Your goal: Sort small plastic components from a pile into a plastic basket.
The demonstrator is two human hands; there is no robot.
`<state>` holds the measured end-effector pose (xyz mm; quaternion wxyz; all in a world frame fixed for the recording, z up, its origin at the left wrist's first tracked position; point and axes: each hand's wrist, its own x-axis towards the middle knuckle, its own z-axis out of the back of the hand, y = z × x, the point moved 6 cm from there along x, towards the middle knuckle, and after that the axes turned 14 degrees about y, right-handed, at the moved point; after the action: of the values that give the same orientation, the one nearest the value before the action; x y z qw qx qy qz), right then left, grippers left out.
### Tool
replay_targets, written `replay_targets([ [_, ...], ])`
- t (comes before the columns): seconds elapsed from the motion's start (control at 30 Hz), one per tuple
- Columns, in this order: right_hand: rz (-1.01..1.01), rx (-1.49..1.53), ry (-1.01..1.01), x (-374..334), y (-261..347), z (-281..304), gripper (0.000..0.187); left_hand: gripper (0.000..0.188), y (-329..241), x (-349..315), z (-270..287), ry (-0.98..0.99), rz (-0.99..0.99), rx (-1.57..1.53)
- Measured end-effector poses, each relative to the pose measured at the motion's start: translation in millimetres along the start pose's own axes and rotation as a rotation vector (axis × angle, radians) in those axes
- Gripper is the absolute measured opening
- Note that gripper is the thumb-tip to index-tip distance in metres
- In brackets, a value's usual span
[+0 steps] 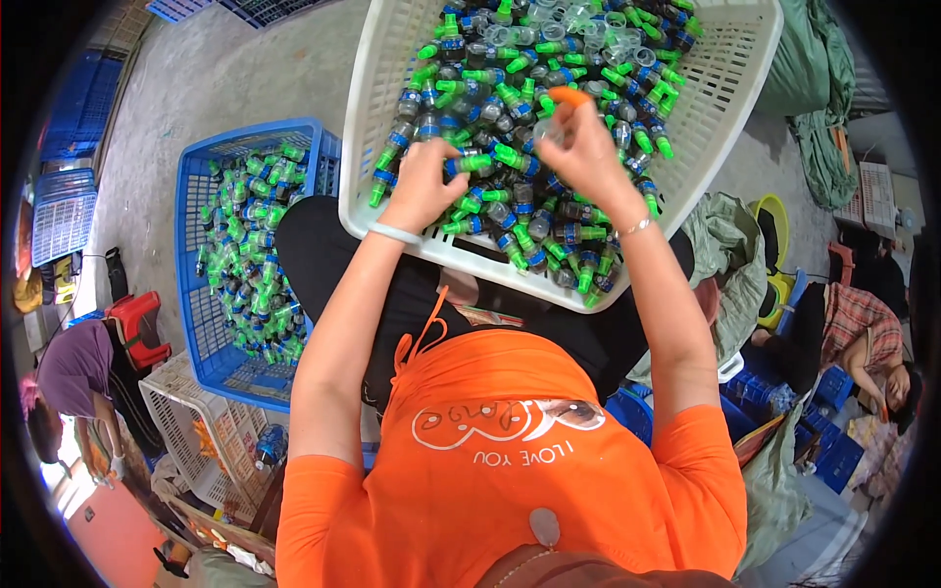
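A large white plastic basket [350, 127] lies across my lap, heaped with small dark bottles that have green tops and blue bands. My left hand [423, 181] is closed around one small green-topped bottle [473, 164] over the pile, its top pointing right. My right hand [591, 157], with an orange cover [570, 96] on one finger, pinches a clear plastic cap [547, 131] just above the bottles. Motion blurs the fingertips a little. Loose clear caps [613, 41] lie in a heap at the basket's far end.
To my left stands a blue basket [186, 255] of similar bottles, with a cream crate [176, 397] nearer. People bend at far left [78, 367] and far right [863, 323]. Green woven sacks [730, 245] and a yellow chair [774, 235] are on the right.
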<state>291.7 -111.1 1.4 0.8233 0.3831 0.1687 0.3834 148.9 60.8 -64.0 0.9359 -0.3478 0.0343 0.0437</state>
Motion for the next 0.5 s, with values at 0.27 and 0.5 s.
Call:
replay_targets([
  [0.27, 0.175, 0.146, 0.218, -33, 50, -46, 0.037, 0.031, -24, -35, 0, 0.112, -0.005, -0.929],
  [0.5, 0.065, 0.099, 0.075, -46, 74, -51, 0.02, 0.035, -81, -58, 7, -0.118, -0.253, -0.604],
])
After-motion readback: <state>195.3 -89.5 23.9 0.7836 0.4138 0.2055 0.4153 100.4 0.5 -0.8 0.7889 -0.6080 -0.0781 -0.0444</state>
